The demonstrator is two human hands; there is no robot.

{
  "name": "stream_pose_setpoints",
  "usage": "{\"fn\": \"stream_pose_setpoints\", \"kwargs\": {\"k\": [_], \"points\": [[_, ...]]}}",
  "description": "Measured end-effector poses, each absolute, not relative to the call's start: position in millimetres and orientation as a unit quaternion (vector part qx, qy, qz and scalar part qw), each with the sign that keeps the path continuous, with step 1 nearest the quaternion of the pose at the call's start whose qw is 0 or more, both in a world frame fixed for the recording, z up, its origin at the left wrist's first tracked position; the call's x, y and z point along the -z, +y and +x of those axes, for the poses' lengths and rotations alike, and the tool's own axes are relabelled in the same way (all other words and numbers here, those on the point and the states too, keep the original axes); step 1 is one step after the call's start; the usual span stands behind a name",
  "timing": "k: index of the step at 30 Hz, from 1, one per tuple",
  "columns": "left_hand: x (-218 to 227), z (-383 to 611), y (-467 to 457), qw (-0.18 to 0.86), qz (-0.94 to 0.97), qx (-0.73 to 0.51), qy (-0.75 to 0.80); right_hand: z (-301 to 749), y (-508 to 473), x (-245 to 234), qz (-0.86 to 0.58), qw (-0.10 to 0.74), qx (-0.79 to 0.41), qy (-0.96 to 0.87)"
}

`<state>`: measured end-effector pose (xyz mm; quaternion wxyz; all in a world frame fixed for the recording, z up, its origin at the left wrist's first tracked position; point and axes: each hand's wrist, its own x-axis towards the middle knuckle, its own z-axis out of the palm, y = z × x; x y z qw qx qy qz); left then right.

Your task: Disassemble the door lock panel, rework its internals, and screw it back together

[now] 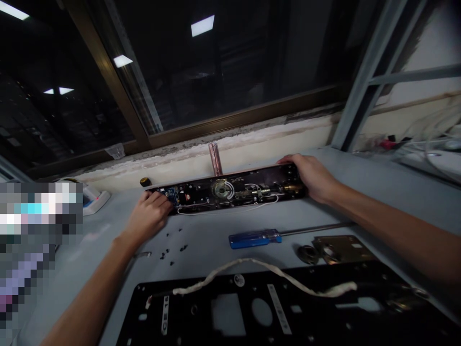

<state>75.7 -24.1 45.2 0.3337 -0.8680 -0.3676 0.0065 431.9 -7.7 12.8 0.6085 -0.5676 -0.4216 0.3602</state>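
Nearest the viewer, a black perforated plate (194,327) lies below both sets of fingers, with a white-wrapped cable (245,260) across it. Beyond it, a long dark panel (237,192) is held between the hands, inner face toward the viewer. The left hand (151,211) bends its fingers around one end; the right hand (315,180) clasps the other, fingers hooked over the top edge. The step in hand appears to be positioning the panel; the next move probably calls for even support at both ends, the thin white wire (201,214) kept free. Nearer than the fingers, a blue-handled screwdriver (255,239) and small screws (163,256) lie on the counter (207,235). Hidden are the left thumb, the panel's back and the screwdriver's tip, by the right forearm. The lower frame edge crops the perforated plate; whether the panel touches the counter cannot be told.
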Motion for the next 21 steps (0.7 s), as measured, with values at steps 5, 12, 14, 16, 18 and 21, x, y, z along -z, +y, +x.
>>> {"fn": "stream_pose_setpoints", "kwargs": {"k": [5,12,14,16,18,21], "points": [[-43.9,78.1,-24.6,0.341,-0.856,-0.018,-0.388,432.9,-6.3,-11.5,-0.565,0.611,-0.364,-0.42],[-42.5,76.5,-23.6,0.329,-0.854,-0.002,-0.404,433.8,-6.3,-10.8,-0.561,0.606,-0.353,-0.439],[-42.5,74.7,-23.9,0.334,-0.856,-0.002,-0.395,433.8,-6.4,-11.1,-0.563,0.604,-0.347,-0.444],[-41.8,73.1,-23.7,0.337,-0.858,0.005,-0.388,433.9,-6.0,-11.0,-0.565,0.604,-0.345,-0.444],[-40.1,72.2,-22.6,0.332,-0.86,0.019,-0.386,434.2,-5.1,-10.4,-0.563,0.607,-0.345,-0.443],[-37.2,71.6,-20.5,0.32,-0.864,0.038,-0.386,434.5,-3.8,-9.5,-0.562,0.611,-0.343,-0.439]]}}
